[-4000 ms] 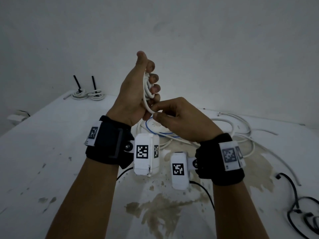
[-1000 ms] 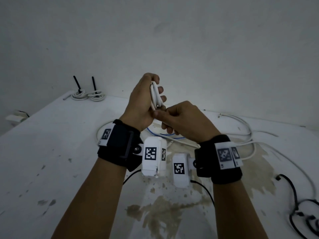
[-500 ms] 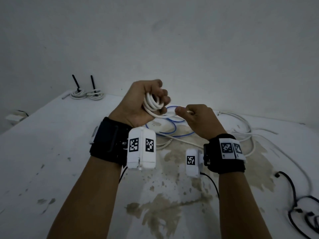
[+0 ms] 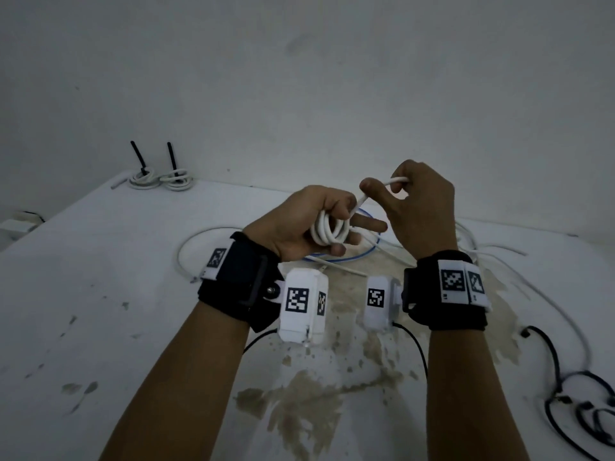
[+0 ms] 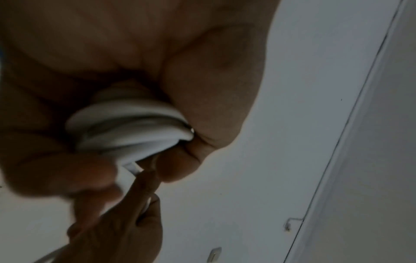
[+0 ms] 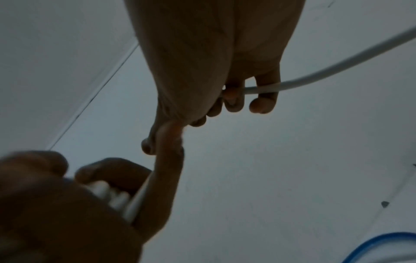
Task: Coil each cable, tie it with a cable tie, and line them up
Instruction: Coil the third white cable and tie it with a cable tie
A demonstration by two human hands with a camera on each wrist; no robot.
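My left hand (image 4: 312, 224) grips a small coil of white cable (image 4: 329, 229) above the table, its fingers curled round the loops; the same coil of white cable (image 5: 130, 129) fills the left wrist view. The free strand (image 4: 376, 191) runs up and right from the coil to my right hand (image 4: 419, 207), which holds it in curled fingers just right of the left hand. In the right wrist view the strand (image 6: 315, 76) passes through the right hand's fingers (image 6: 263, 99). Two coiled white cables tied with black ties (image 4: 159, 179) lie side by side at the table's far left.
A blue cable loop (image 4: 359, 251) and several loose white cables (image 4: 499, 261) lie on the stained white table (image 4: 100, 294) beneath my hands. Black cables (image 4: 579, 394) sprawl at the right edge. A wall stands close behind the table, and a white block (image 4: 13, 224) sits beyond its left edge.
Both hands came down from a raised position. The right hand has moved up and to the right, drawing the strand out from the coil. The left hand has turned, showing the loops.
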